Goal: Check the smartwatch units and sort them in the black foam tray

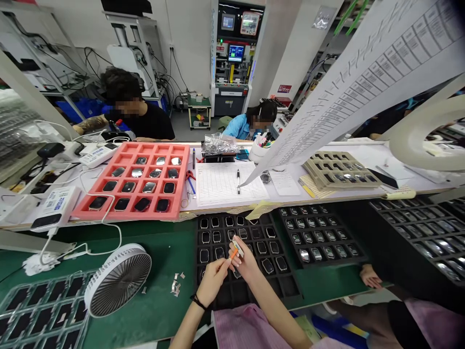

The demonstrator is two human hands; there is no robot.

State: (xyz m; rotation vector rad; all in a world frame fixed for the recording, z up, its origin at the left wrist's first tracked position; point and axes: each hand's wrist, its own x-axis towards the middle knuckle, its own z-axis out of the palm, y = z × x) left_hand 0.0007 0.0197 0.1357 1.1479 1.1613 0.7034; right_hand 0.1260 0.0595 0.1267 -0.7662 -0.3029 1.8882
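Orange strip [234,253] in left grip [215,272]

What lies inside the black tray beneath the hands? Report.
The black tray holds rows of watch-like cases. The left hand and right hand cover part of it; whatever lies beneath them cannot be seen.

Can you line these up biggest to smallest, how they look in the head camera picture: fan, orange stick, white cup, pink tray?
1. Pink tray
2. Fan
3. White cup
4. Orange stick, which looks tiny
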